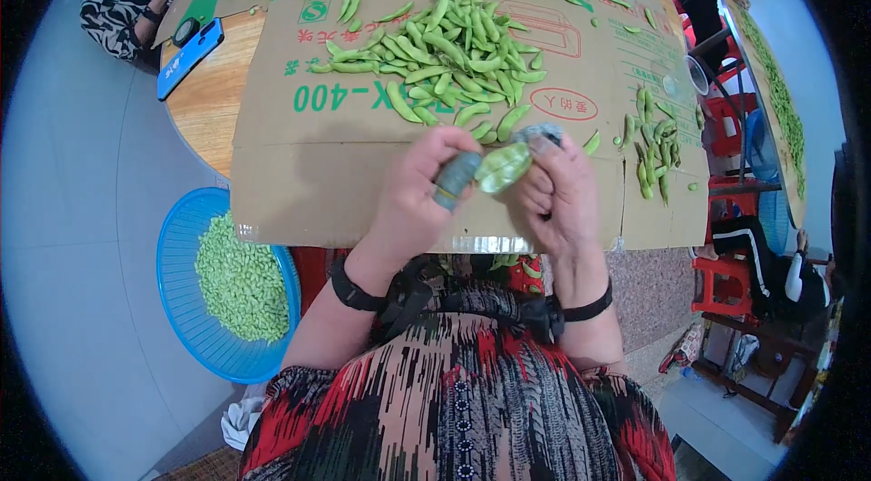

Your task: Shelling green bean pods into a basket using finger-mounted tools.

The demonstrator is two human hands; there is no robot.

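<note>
In front of my chest, a split green bean pod (504, 168) shows its pale inside between my two hands. My right hand (564, 191) pinches it at its right end, the fingers curled; a grey wrap (539, 132) covers a fingertip. At the pod's left end is my left hand (426, 181), fingers bent, with a grey-green finger wrap (456, 178) on its thumb. Whether it holds anything inside is hidden. Just beyond my hands lies a heap of whole green pods (454, 50) on the flattened cardboard (308, 181).
Left and below the table, a blue basket (168, 272) holds shelled beans (240, 286). A small pile of darker pods (655, 141) lies at the right. A phone (190, 59) rests on the table's left edge. Other people and red stools (723, 286) are around.
</note>
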